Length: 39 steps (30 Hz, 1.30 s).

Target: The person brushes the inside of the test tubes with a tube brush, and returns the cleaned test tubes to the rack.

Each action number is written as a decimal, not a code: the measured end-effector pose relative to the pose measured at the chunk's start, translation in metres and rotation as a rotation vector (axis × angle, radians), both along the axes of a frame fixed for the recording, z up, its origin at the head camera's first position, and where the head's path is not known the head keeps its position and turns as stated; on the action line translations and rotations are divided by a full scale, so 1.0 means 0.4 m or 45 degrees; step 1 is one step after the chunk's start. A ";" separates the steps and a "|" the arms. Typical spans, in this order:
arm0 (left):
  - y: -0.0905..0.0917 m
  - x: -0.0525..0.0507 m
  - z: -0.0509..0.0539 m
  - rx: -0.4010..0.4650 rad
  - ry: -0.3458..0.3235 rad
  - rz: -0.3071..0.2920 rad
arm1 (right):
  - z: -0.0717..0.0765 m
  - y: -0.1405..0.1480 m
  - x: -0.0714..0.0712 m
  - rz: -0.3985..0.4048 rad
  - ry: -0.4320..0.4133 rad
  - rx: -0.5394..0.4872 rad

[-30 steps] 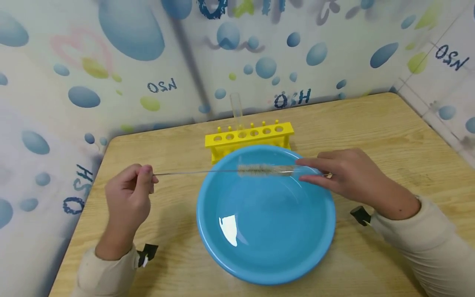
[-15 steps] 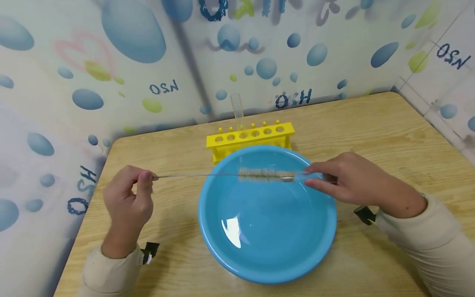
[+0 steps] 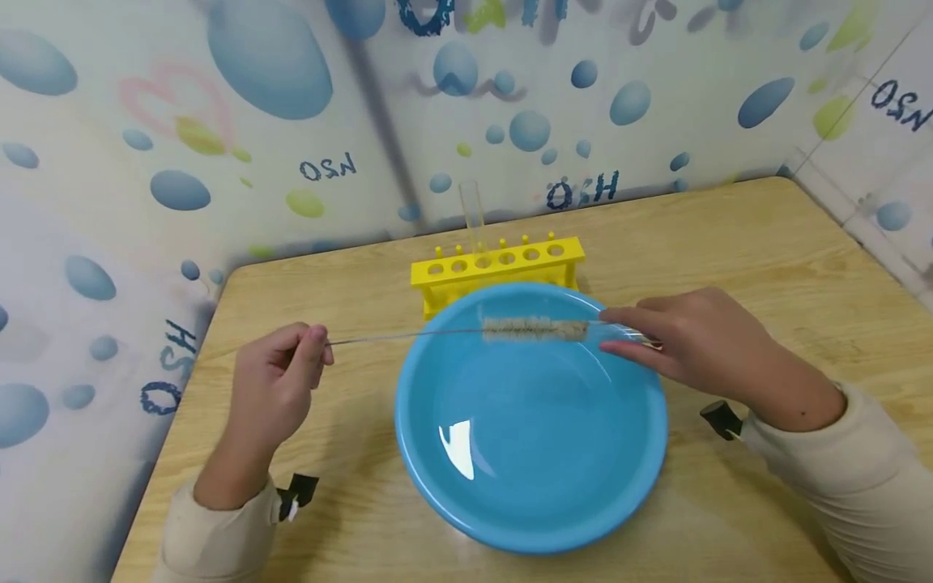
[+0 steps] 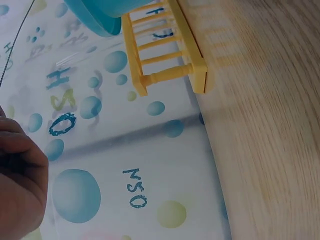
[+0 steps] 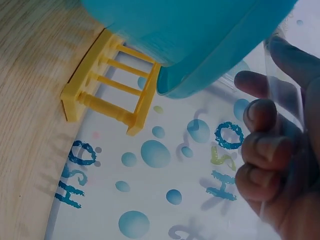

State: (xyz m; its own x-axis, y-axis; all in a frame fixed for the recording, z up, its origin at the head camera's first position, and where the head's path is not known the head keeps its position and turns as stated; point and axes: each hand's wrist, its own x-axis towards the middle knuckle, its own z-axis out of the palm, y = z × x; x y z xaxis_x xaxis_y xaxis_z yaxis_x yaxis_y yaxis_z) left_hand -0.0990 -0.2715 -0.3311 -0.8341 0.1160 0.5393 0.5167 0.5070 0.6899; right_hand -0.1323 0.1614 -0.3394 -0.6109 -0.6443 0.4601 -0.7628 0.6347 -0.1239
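Observation:
My left hand (image 3: 273,385) pinches the thin wire handle of a test tube brush (image 3: 516,328) between thumb and fingers. The brush lies level above the blue basin (image 3: 532,538), bristles toward the right. My right hand (image 3: 692,344) grips a clear test tube (image 3: 615,330) lying sideways, its mouth facing left. The bristles' right end looks squeezed inside the tube; the clear rim is hard to make out. In the right wrist view, the fingers of the right hand (image 5: 275,140) curl round the tube (image 5: 282,85). The left wrist view shows only part of the left hand (image 4: 20,180).
Behind the basin stands a yellow test tube rack (image 3: 503,263), with another clear tube (image 3: 472,210) upright in it. The basin's bottom shows a bright reflection. The wooden table (image 3: 729,243) meets a patterned wall (image 3: 386,121) at the back.
The left hand has moved slightly right with the brush, and the bristles seem a little deeper in the tube. Both hands dipped a little, then rose. The view has shifted slightly.

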 end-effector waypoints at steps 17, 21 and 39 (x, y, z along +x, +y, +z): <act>0.024 -0.016 -0.011 -0.210 0.637 0.037 | 0.017 -0.017 0.028 0.056 -0.290 0.006; 0.023 -0.004 -0.009 -0.197 0.471 -0.019 | 0.010 -0.018 0.027 0.084 -0.163 -0.029; 0.036 0.005 -0.002 -0.320 0.549 -0.032 | -0.001 -0.022 0.024 0.118 -0.131 -0.070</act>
